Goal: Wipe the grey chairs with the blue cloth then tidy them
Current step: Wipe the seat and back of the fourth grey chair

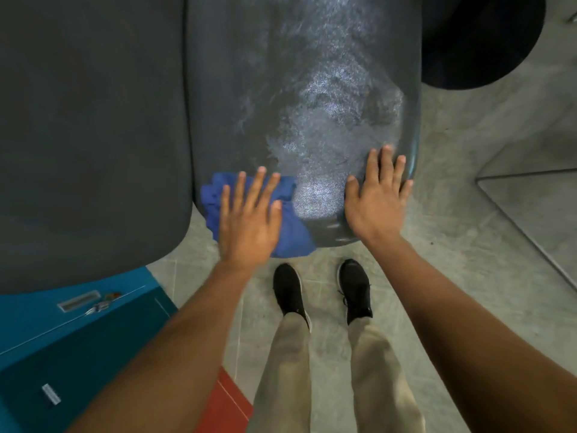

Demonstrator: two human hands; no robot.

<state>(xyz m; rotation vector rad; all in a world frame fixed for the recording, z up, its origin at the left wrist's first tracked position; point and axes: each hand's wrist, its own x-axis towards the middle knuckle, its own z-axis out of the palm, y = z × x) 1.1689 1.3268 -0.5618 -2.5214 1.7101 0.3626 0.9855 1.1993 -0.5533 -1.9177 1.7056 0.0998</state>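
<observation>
- Two bare forearms reach forward from the bottom edge of the view; below them stand beige trousers and a pair of black shoes point(323, 292) on a grey tiled floor point(452, 251).
- A teal cabinet point(71, 339) with a small metal handle sits at the lower left, a red panel beside its near corner.
- The left hand point(249, 220) lies flat, fingers straight and spread, pressing the blue cloth point(293, 232) onto the near left corner of the grey chair point(312, 89). Nothing is gripped; part of the cloth hangs over the near edge.
- The right hand point(377, 195) lies flat with fingers spread on the near right corner of the same surface, apparently steadying it.
- The chair surface between and beyond the hands shows pale wet streaks, so wiping appears under way.
- A second grey chair point(87, 120) stands just beside it on the left, with no streaks visible.
- A dark round base point(480, 42) stands on the floor at the far right.
- Handling: the cloth is soft, light and limp; bunch it under the palm or pinch a fold. The chair looks rigid and likely slippery where wet; take hold at a dry edge when tidying.
</observation>
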